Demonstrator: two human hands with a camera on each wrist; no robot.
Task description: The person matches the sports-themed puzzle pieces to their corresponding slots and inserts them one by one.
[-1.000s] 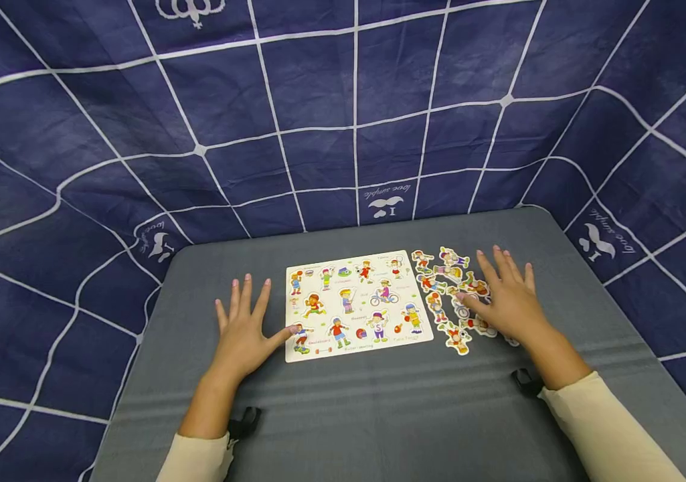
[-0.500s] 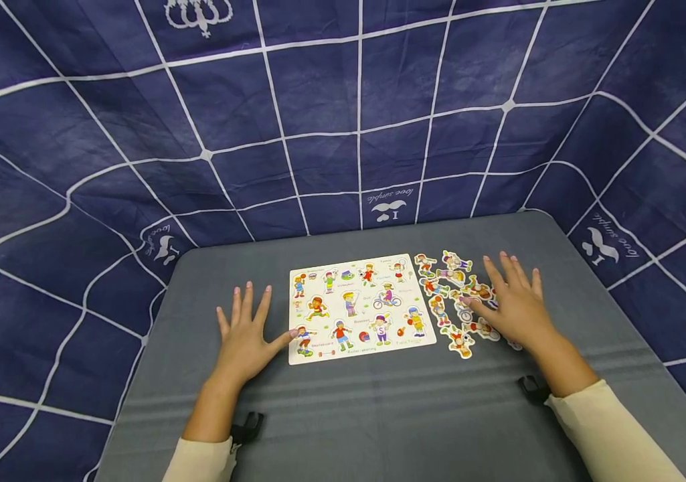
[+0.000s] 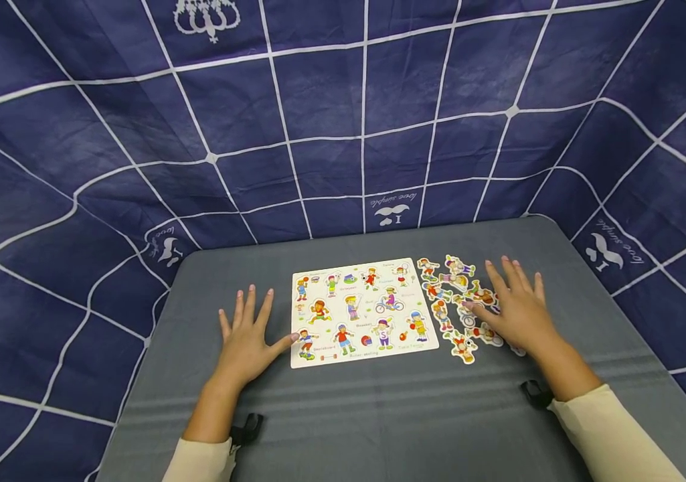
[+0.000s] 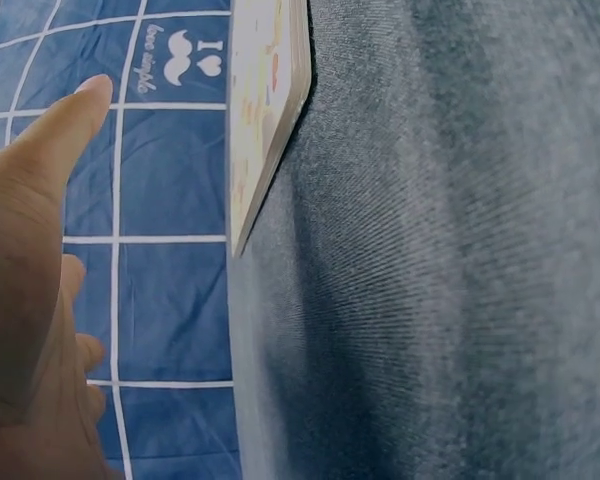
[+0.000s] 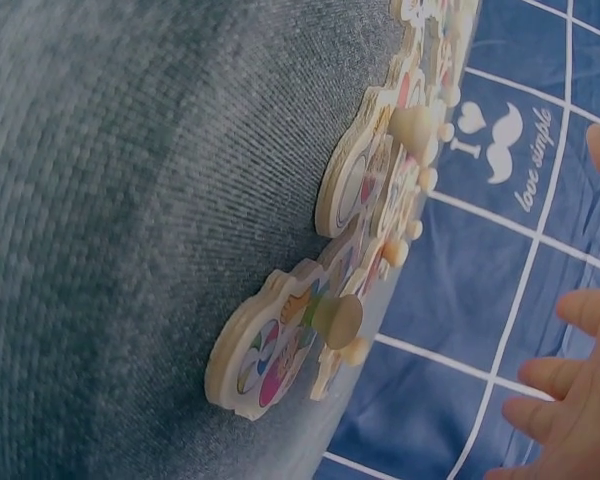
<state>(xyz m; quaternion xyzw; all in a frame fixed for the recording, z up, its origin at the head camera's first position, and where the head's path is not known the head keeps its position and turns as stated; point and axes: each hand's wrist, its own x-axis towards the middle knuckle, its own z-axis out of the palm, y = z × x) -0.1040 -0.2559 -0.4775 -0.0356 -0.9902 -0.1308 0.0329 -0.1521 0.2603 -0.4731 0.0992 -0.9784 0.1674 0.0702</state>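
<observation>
A cream puzzle board printed with sports figures lies on the grey table. To its right is a loose cluster of knobbed wooden puzzle pieces; the right wrist view shows a piece with a round wooden knob. My left hand is spread flat to the left of the board, its thumb overlapping the board's near left corner in the head view. My right hand is spread over the right side of the cluster, partly hiding some pieces. Neither hand holds anything.
The table has a grey cloth surface. Dark blue curtains with white grid lines rise behind it and along both sides. A black wrist strap mount sits on the left wrist, another mount on the right.
The whole head view has shifted slightly, with everything a little lower and further right. Hands, board and pieces keep their places relative to one another.
</observation>
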